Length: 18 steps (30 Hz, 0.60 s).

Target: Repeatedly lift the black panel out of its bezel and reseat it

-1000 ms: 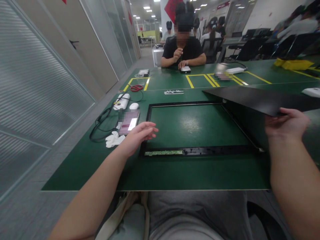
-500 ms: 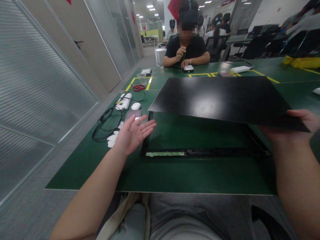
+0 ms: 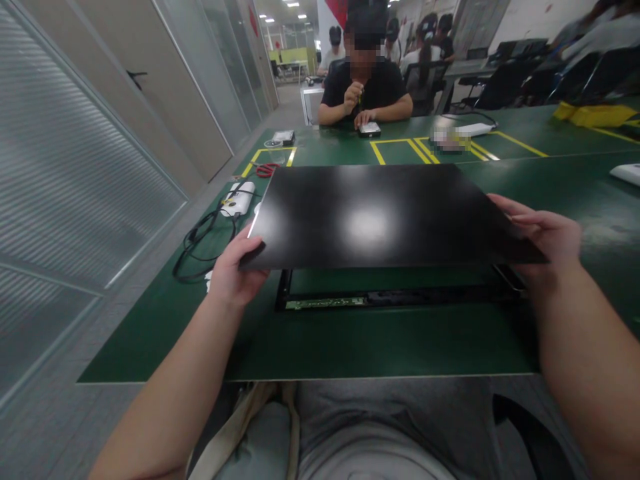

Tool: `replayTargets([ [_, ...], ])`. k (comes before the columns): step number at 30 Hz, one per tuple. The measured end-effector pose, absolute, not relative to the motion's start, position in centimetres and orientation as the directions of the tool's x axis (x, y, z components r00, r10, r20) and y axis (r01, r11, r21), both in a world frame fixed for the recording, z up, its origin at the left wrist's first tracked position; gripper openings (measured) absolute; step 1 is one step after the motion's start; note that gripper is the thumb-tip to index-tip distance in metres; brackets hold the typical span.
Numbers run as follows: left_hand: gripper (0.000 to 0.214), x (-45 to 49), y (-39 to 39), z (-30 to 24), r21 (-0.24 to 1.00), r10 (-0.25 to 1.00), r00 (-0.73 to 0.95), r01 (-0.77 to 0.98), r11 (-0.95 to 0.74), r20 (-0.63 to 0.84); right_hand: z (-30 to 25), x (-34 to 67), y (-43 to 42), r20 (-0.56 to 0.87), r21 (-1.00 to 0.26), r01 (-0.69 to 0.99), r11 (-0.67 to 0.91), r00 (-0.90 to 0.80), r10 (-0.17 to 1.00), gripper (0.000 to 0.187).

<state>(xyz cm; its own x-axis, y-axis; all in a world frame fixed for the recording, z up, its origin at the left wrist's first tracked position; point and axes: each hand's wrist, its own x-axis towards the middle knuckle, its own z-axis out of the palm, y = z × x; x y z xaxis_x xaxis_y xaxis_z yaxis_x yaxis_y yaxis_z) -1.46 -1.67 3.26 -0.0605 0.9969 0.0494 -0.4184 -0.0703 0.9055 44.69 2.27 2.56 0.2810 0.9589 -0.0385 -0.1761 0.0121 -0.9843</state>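
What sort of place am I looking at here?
Probably an electronics assembly workshop: a long green table marked with yellow boxes, a black panel held above a frame with a circuit strip, and another person seated working on a small device.

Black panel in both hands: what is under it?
Under the black panel the near rail of a black frame shows, with a green circuit strip, lying on the green table. The panel covers the rest of the frame and most of its inside.
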Motion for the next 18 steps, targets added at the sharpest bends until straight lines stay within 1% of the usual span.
replayTargets([
  [1, 0.042, -1.27, -1.80, 3.37, 0.907, 0.996, -0.056, -0.412, -0.084, 0.067, 2.31, 44.90, 2.52, -0.072, -0.986, -0.165, -0.028, 0.267, 0.961, 0.042],
  [4, 0.047, -0.67, -2.18, 3.72, 0.910, 0.992, -0.047, -0.394, -0.128, 0.120, 1.74, 44.98, 3.08, -0.158, -0.981, -0.157, -0.114, 0.300, 0.941, 0.040],
  [6, 0.046, -0.45, -2.30, 3.81, 0.917, 0.992, -0.051, -0.379, -0.124, 0.113, 1.60, 44.77, 3.24, -0.190, -0.976, -0.162, -0.143, 0.330, 0.925, 0.041],
  [9, 0.044, -0.45, -2.29, 3.72, 0.936, 0.996, -0.071, -0.343, -0.081, 0.060, 1.61, 44.64, 3.31, -0.193, -0.978, -0.148, -0.145, 0.393, 0.899, 0.044],
  [11, 0.045, -0.50, -2.28, 3.66, 0.944, 0.995, -0.086, -0.322, -0.069, 0.043, 1.59, 44.71, 3.36, -0.174, -0.984, -0.109, -0.140, 0.435, 0.883, 0.045],
  [18, 0.049, -0.45, -2.25, 3.56, 0.948, 0.992, -0.113, -0.309, -0.081, 0.048, 1.45, 44.75, 3.44, -0.189, -0.975, 0.014, -0.221, 0.467, 0.864, 0.038],
])
